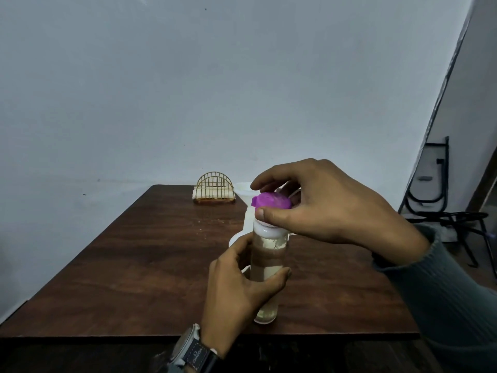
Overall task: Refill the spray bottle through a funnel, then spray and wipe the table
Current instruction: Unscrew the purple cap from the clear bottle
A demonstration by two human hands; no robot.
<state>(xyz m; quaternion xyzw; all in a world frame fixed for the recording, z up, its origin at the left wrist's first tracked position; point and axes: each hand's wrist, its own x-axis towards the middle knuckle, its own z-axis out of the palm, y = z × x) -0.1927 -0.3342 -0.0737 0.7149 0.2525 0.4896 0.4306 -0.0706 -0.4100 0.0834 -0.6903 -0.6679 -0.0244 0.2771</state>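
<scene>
The left hand has its grip wrapped around the lower body of a clear cylindrical plastic bottle with a white collar, thumb on the near side and fingers curled behind it. The bottle stands upright on the dark brown wooden surface, near its front edge, and holds a pale, cloudy liquid. The right hand comes in from above and the right, its grip pinched on the purple plastic spray head at the bottle's top: the thumb presses the near edge just above the white collar and the fingers arch over the far side. A dark-strapped wristwatch sits on the left wrist; a grey-green ribbed sleeve covers the right forearm. Directly behind the bottle stands a white plastic funnel, partly hidden by the hands. Further back, near the far edge, is a gold wire napkin holder against the pale wall.
</scene>
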